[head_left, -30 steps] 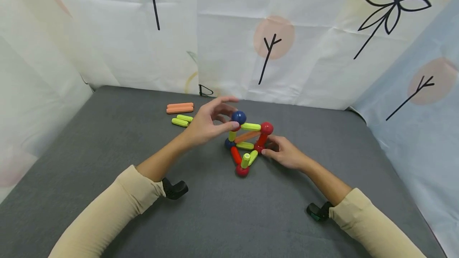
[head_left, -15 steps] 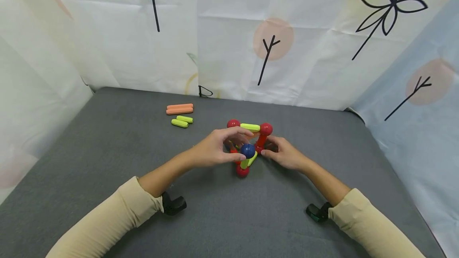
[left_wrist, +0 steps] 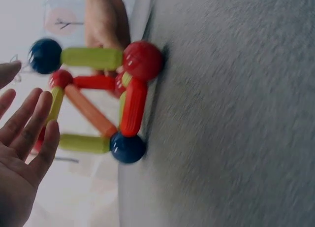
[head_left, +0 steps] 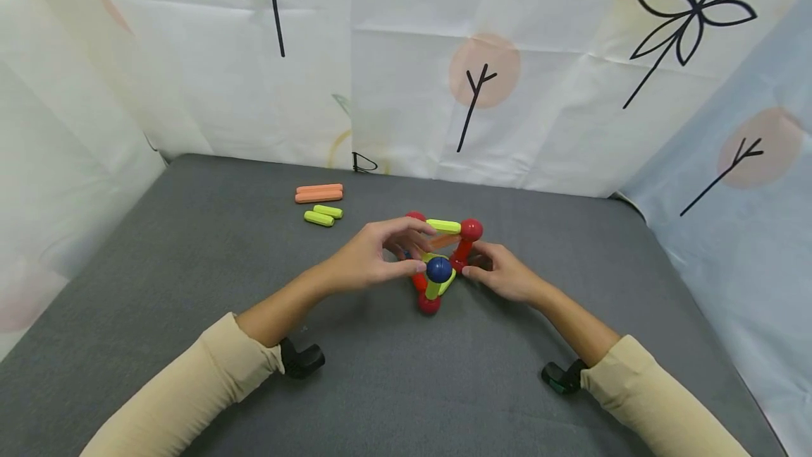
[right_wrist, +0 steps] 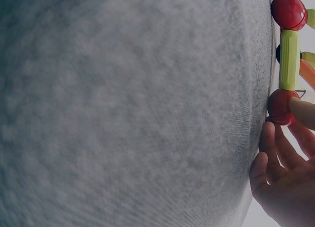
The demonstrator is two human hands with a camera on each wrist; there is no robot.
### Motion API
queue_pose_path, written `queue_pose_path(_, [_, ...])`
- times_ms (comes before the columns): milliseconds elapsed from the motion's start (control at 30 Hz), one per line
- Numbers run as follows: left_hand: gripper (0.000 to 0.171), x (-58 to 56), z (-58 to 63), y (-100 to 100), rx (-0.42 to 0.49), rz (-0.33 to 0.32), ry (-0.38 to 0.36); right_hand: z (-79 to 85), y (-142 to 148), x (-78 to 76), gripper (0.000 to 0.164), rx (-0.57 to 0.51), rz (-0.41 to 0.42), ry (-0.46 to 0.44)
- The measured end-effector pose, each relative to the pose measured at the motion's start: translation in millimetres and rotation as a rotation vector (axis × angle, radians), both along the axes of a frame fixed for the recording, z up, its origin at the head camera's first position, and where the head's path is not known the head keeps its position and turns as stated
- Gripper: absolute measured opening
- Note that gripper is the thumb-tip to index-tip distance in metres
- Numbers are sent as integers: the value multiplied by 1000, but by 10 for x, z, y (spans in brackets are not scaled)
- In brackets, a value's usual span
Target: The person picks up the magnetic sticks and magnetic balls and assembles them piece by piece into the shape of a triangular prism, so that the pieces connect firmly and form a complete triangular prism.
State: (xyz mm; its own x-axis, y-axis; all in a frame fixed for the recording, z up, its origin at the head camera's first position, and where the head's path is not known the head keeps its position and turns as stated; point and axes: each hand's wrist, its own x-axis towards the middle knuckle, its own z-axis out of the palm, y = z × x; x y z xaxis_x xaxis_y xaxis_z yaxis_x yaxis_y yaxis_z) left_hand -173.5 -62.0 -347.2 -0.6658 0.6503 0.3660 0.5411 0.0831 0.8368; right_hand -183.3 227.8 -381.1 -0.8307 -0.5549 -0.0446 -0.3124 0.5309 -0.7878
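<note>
A frame of plastic rods and balls stands on the grey table. At its front, a blue ball (head_left: 439, 270) caps an upright lime rod (left_wrist: 92, 58), which rises from a red ball (head_left: 428, 303). My left hand (head_left: 374, 256) is just left of the blue ball, fingers spread and holding nothing; the left wrist view shows a gap between them. At the frame's right bottom corner my right hand (head_left: 504, 273) pinches a red ball (right_wrist: 282, 106), thumb on its near side. An orange rod (left_wrist: 91, 110) runs diagonally across one side.
Behind my left hand lie two orange rods (head_left: 318, 193) and two lime rods (head_left: 323, 214) on the table (head_left: 393, 386). A white printed cloth (head_left: 406, 90) hangs along the table's back edge and sides.
My left hand has brought the blue ball from the back left corner forward onto the front upright rod, let go and drawn back slightly left. The right hand has kept its place.
</note>
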Motion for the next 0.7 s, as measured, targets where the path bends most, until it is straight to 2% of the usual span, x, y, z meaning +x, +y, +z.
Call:
queue_pose_path(167, [30,-110,50,-206,34,135,12,2,2,7,39,4,-5,-5])
queue_pose_path(300, [27,-266,49,-428,42,305,26,-6,-1,5,40,9,-14,-4])
queue_pose_path(500, [32,-635,-128,-851,-26,577,29,9,1,9,42,12,-14,-7])
queue_pose_path(600, [36,-755,-227,-1057,-101,661,-7,11,1,10,43,11,-10,-5])
queue_pose_path(700, [38,-812,-295,-1188,-158,713,-22,4,3,6,43,11,-5,-3])
